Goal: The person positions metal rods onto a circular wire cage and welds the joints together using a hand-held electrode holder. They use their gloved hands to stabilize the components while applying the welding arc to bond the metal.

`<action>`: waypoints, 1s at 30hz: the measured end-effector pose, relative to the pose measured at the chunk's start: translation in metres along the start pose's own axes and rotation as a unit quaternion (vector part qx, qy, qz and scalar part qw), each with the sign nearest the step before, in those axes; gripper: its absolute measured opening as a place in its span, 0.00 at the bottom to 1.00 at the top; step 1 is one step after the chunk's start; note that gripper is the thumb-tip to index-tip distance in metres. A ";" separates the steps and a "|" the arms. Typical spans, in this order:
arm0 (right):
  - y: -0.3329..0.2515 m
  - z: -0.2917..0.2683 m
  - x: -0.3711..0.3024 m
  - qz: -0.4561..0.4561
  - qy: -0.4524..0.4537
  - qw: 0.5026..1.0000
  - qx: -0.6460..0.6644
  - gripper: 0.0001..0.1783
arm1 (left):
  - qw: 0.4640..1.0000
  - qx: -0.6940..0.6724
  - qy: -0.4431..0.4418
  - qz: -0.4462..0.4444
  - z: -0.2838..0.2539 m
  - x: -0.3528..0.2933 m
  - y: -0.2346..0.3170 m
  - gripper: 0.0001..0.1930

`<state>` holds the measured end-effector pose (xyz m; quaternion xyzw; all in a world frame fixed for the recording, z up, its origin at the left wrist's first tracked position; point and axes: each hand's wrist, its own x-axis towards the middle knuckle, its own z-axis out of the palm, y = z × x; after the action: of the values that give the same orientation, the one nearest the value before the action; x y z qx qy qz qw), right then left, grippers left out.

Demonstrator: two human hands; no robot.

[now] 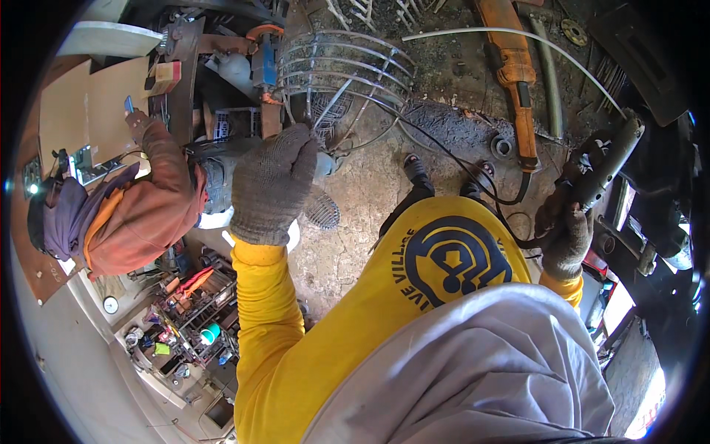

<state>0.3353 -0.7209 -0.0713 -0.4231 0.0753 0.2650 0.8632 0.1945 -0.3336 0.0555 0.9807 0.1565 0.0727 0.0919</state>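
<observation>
My left hand [272, 185], in a grey-brown knit glove, is closed at the near left side of a round metal wire frame [347, 63]. One of the frame's bars runs into my fist; the fingers hide the grip itself. On the right, my gloved right hand [568, 240] is wrapped round the lower end of a grey, tube-like welding electrode holder [612, 163]. A thin pale welding electrode [518, 31] extends from its tip, its far end above the frame's right side. Near that hand, a black cable [451, 152] loops across the floor.
An orange angle grinder [514, 66] lies beyond the cable, beside a metal pipe [547, 81] and a ring [502, 146]. At left, a person in a rust-coloured jacket [151, 214] reaches over cardboard [111, 103]. A blue machine [266, 63] stands near the frame. Cluttered shelves [196, 303] fill the lower left.
</observation>
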 end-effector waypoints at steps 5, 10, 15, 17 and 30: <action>-0.002 -0.001 0.002 0.012 -0.012 1.000 -0.021 0.33 | 0.999 0.004 0.029 0.019 0.010 -0.008 -0.004 0.10; -0.002 0.003 0.005 0.011 -0.015 1.000 -0.016 0.34 | 0.999 0.027 0.024 0.024 0.012 -0.008 0.003 0.10; 0.001 0.008 0.008 0.008 0.007 0.999 -0.031 0.37 | 0.998 0.029 0.043 0.022 0.018 -0.014 0.002 0.10; 0.002 0.009 0.008 0.013 0.005 1.000 -0.024 0.37 | 0.998 0.037 0.043 0.027 0.019 -0.013 0.002 0.10; 0.008 0.010 0.008 0.007 -0.003 0.998 -0.068 0.40 | 0.998 0.008 0.061 0.009 0.022 -0.015 0.006 0.10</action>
<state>0.3368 -0.7060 -0.0735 -0.4793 0.0577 0.2772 0.8307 0.1863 -0.3473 0.0338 0.9765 0.1537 0.1320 0.0733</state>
